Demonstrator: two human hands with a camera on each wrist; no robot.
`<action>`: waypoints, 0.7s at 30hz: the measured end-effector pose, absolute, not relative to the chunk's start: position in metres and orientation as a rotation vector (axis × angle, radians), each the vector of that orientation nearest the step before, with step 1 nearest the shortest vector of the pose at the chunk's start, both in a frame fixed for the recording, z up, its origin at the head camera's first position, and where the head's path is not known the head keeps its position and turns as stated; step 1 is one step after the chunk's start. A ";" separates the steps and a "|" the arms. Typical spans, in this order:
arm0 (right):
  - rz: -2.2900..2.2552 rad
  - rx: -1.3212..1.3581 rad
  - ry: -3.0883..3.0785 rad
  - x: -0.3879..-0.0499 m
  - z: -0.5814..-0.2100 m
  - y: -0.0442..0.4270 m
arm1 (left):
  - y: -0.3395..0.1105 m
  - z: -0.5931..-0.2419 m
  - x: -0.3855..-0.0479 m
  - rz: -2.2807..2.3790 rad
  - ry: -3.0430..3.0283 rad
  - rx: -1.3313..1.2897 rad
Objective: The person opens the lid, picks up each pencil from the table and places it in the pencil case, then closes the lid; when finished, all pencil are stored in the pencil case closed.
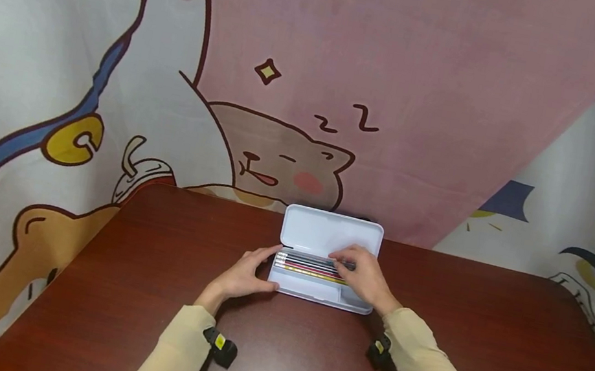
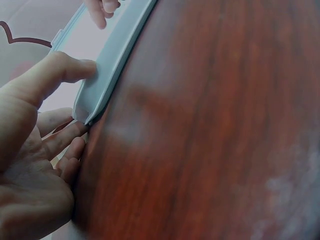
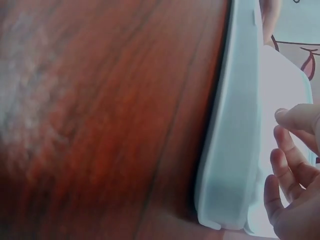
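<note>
A white pencil case [image 1: 309,289] lies on the table with its lid [image 1: 319,231] raised at the back. Several pencils [image 1: 307,266] in grey, black, red and yellow lie side by side in its rear compartment. My left hand [image 1: 242,276] grips the case's left end, thumb on the front rim and fingers round the far side; the left wrist view shows the thumb pressing that rim. Over the right part of the pencils is my right hand [image 1: 366,280], fingers bent and thumb near the index fingertip. Whether a pencil is between them is hidden.
The brown wooden table [image 1: 298,356] extends around the case. Behind it hangs a cartoon-printed cloth [image 1: 406,99], close to the raised lid. A small black device [image 1: 222,350] is strapped to the left wrist, and another [image 1: 378,351] to the right wrist.
</note>
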State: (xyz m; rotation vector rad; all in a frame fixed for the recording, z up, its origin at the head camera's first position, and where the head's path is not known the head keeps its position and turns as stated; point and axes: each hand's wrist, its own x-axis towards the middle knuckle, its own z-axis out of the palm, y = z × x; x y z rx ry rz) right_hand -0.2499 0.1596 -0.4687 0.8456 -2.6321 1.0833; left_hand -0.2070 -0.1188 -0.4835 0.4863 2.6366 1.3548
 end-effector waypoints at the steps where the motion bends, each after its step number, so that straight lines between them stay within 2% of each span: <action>1: 1.097 0.839 -2.625 -0.250 -0.468 0.161 | -0.119 -0.483 -0.207 1.353 2.633 0.485; 21: 1.075 0.620 -2.375 -0.249 -0.428 0.193 | -0.119 -0.484 -0.208 1.348 2.611 0.450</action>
